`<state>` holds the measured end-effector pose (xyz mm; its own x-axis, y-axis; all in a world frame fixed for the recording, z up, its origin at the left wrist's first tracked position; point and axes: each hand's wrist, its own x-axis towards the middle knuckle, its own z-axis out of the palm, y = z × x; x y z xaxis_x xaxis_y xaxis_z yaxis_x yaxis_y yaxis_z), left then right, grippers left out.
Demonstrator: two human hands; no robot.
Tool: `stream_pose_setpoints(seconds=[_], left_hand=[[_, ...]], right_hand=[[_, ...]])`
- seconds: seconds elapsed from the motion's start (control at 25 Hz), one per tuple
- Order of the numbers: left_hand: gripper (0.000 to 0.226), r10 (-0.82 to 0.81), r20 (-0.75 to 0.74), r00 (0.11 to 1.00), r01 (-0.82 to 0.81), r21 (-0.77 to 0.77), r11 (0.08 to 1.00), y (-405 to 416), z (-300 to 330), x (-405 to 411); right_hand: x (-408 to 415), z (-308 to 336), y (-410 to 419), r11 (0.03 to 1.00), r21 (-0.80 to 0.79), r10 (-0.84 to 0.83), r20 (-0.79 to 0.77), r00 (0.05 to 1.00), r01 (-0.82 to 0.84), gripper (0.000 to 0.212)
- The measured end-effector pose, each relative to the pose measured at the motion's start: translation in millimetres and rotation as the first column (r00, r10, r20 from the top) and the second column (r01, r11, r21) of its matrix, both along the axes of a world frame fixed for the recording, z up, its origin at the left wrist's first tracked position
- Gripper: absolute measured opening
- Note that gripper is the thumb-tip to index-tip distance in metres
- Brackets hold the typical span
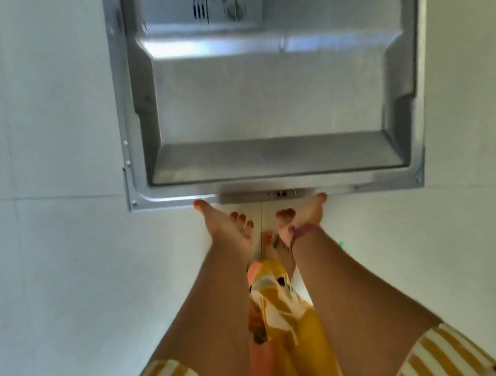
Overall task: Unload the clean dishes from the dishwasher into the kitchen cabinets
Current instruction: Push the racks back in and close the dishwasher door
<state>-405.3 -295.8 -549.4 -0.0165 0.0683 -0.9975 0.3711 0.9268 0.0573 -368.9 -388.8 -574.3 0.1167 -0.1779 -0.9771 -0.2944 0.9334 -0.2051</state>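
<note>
From the head view, the dishwasher door (263,88) lies folded down flat toward twelve o'clock, steel liner up, its detergent dispenser (197,0) at the far end. No lettering is legible on it. The left hand (227,227) and right hand (301,215) both hook under the door's near edge, thumbs on the rim, fingers curled beneath. White floor tiles (34,221) surround it.

We see the open dishwasher door (263,88) filling the upper centre and right of the frame, floor (34,221) to its left and below. The detergent dispenser (198,2) sits on the door near the top edge. Left hand (225,228) and right hand (301,215) meet the door's lower edge, side by side, centre frame.
</note>
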Motion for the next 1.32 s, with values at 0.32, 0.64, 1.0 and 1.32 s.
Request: stream_pose_setpoints(seconds=[0.32,0.64,1.0,1.32], left_hand=[[0.103,0.115,0.113,0.987,-0.125,0.085,0.989,-16.5,-97.6,-10.2],[0.089,0.136,0.18,0.974,-0.155,0.092,0.984,-25.2,54.6,-9.9],[0.081,0.047,0.379,0.924,-0.083,0.08,0.993,-13.7,257.8,55.6],[0.083,-0.089,0.571,0.816,0.02,0.127,0.992,27.8,374.8,111.2]], right_hand=[[-24.1,-89.6,1.0,0.904,-0.073,0.426,0.076,0.901,-0.421,0.104],[-27.7,67.1,-1.3,0.904,-0.091,0.426,0.141,0.894,-0.417,0.085],[34.6,247.1,11.8,0.906,-0.071,0.421,0.263,0.868,-0.418,0.078],[104.3,380.1,21.5,0.802,-0.256,0.596,0.312,0.739,-0.539,0.044]])
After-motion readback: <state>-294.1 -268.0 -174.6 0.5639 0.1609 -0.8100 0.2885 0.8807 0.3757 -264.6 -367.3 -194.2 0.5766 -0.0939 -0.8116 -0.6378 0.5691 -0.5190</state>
